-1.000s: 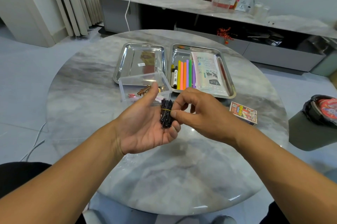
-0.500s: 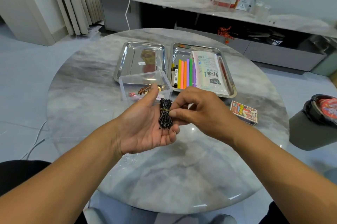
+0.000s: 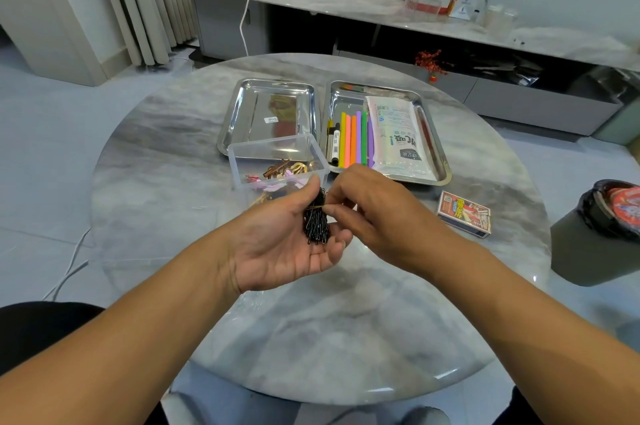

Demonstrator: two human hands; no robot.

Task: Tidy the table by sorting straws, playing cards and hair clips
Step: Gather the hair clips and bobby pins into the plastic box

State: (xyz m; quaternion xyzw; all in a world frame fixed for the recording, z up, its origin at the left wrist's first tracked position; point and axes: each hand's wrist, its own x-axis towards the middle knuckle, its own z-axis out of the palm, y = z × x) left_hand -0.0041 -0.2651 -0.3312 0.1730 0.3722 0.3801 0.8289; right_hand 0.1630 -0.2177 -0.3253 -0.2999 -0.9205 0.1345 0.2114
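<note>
Nearest to us, our two forearms reach in over the round marble table. Our left hand lies palm up above the tabletop, thumb raised and fingers loosely curled, cradling a bundle of black hairpins that rests across the fingers. A thin yellowish band circles the bundle near its top. Our right hand comes in from the right with its fingers bent together, and the thumb and forefinger pinch the bundle at that band, so both hands touch it at once.

Just beyond the hands stands a clear plastic box, holding brown, gold and pink hair clips. To the right of our right hand, well apart from it, a box of playing cards lies flat on the table.

Behind the plastic box sit two steel trays side by side. The left tray shows only a small white sticker and reflections. The right tray holds a black-and-white marker, a row of coloured straws in yellow, orange, green and purple, and a packet of straws in a white wrapper lying alongside them.

At the right edge a dark bin stands beside the table. Farthest off, a long low cabinet runs along the wall, with a white cable hanging from it.
</note>
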